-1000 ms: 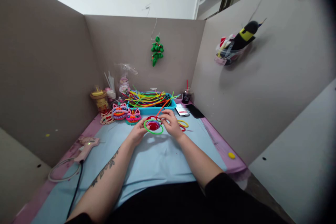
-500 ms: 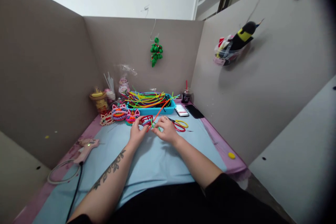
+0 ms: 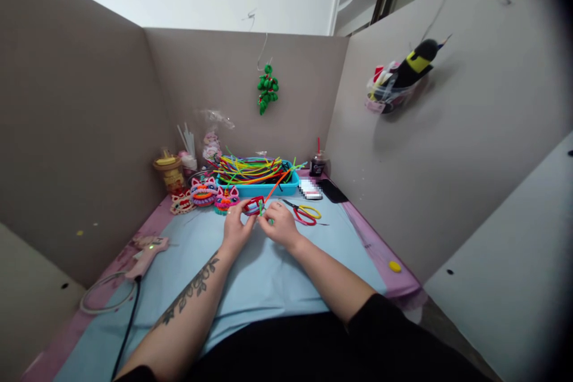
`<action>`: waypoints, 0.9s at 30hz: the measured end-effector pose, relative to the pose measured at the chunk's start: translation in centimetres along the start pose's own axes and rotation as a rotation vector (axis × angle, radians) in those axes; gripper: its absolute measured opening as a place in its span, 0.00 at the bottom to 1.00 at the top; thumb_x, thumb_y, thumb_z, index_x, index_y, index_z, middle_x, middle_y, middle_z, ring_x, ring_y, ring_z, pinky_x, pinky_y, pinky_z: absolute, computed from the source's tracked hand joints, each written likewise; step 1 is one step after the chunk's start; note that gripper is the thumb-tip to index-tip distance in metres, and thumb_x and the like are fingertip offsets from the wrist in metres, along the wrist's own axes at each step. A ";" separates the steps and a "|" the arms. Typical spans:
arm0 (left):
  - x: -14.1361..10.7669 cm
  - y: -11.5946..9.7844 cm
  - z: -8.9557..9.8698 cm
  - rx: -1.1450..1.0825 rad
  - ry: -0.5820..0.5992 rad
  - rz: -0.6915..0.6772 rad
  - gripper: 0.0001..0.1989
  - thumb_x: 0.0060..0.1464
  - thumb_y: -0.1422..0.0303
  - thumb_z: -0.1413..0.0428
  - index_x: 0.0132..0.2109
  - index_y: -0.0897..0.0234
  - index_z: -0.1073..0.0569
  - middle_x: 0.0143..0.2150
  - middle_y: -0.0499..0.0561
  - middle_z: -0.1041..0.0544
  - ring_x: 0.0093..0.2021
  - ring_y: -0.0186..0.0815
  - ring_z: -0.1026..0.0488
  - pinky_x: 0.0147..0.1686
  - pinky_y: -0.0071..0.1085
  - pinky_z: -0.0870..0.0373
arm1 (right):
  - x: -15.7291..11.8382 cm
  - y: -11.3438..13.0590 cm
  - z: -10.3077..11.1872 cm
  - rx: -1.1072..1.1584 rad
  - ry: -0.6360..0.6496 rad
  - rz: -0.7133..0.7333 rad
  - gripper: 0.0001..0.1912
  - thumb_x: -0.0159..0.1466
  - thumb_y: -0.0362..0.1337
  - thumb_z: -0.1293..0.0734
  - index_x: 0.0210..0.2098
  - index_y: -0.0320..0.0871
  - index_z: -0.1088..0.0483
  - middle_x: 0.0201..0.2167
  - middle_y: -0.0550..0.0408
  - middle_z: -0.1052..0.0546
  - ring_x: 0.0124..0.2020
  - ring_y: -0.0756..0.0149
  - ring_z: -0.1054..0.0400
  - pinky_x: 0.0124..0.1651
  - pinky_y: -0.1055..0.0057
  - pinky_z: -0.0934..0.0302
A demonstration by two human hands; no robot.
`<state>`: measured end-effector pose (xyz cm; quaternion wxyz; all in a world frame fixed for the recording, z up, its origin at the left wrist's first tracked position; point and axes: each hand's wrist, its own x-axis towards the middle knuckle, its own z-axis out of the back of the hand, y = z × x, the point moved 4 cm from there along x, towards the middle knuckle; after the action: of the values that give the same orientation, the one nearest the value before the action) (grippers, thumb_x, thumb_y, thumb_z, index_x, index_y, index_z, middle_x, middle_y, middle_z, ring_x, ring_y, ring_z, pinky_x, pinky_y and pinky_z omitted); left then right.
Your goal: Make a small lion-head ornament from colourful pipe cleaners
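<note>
My left hand (image 3: 236,229) is closed around the side of a small red frame of pipe cleaners (image 3: 254,203), held above the blue cloth. On its right side my right hand (image 3: 282,225) pinches a green pipe cleaner (image 3: 261,209), which lies against the frame. An orange pipe cleaner (image 3: 273,190) slants from near my right fingers up towards the tray. Whether the orange one is joined to the frame I cannot tell. Scissors (image 3: 305,213) with red and yellow handles lie just right of my right hand.
A blue tray (image 3: 259,189) of colourful pipe cleaners stands behind my hands, with several finished animal faces (image 3: 203,192) to its left. A pink glue gun (image 3: 147,253) lies at the left. Phones (image 3: 332,191) and a dark cup (image 3: 317,165) are at the back right.
My right hand has shifted slightly and drawn the green pipe cleaner closer to the red frame. The frame has turned a little, and more of the scissors shows.
</note>
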<state>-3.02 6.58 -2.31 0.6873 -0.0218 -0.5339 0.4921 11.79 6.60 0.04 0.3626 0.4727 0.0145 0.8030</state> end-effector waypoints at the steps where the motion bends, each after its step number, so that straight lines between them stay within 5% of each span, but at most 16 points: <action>1: 0.0 -0.2 0.0 0.012 0.002 -0.024 0.18 0.50 0.69 0.45 0.50 0.62 0.32 0.42 0.54 0.26 0.40 0.38 0.32 0.44 0.36 0.36 | 0.0 -0.2 -0.2 0.010 -0.008 -0.021 0.13 0.59 0.36 0.37 0.19 0.44 0.34 0.23 0.55 0.32 0.31 0.66 0.37 0.39 0.70 0.43; 8: -0.1 -0.2 -0.2 -0.099 0.021 0.023 0.18 0.48 0.66 0.41 0.48 0.61 0.30 0.42 0.53 0.25 0.41 0.39 0.32 0.44 0.36 0.37 | 0.2 -2.3 -0.2 0.182 -0.029 -0.288 0.11 0.58 0.43 0.35 0.24 0.43 0.32 0.23 0.57 0.31 0.27 0.68 0.38 0.33 0.72 0.45; 13: 0.2 1.6 -1.0 -0.645 0.073 0.455 0.27 0.40 0.64 0.36 0.50 0.63 0.31 0.37 0.51 0.26 0.37 0.37 0.29 0.38 0.32 0.36 | 0.7 -5.3 1.2 0.475 -0.152 -0.436 0.16 0.62 0.46 0.42 0.30 0.42 0.30 0.27 0.54 0.28 0.30 0.66 0.35 0.35 0.71 0.42; 16: 0.2 2.0 -1.5 -0.996 0.123 0.641 0.29 0.36 0.67 0.34 0.49 0.64 0.32 0.35 0.50 0.25 0.34 0.34 0.29 0.36 0.29 0.37 | 0.8 -6.9 1.3 0.519 -0.134 -0.466 0.13 0.58 0.45 0.38 0.33 0.42 0.30 0.32 0.53 0.27 0.34 0.64 0.34 0.38 0.70 0.41; 22: 0.3 1.2 -1.4 -1.170 0.178 0.679 0.28 0.35 0.73 0.34 0.47 0.64 0.30 0.36 0.50 0.24 0.34 0.33 0.28 0.36 0.27 0.37 | 0.4 -7.2 -0.7 0.663 -0.002 -0.511 0.10 0.54 0.42 0.34 0.32 0.43 0.32 0.28 0.56 0.28 0.30 0.67 0.35 0.33 0.72 0.41; 27: 0.4 0.9 -1.0 -1.206 0.105 0.687 0.28 0.33 0.75 0.33 0.46 0.64 0.30 0.35 0.49 0.24 0.35 0.32 0.28 0.37 0.27 0.36 | 0.3 -6.9 -0.8 0.565 0.015 -0.506 0.07 0.54 0.41 0.37 0.28 0.43 0.34 0.22 0.59 0.32 0.25 0.69 0.39 0.30 0.73 0.44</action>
<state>-2.88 7.86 -2.98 0.3855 -0.5914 -0.6429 0.2974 15.05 12.11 -2.72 0.4048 0.5295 0.3543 0.6559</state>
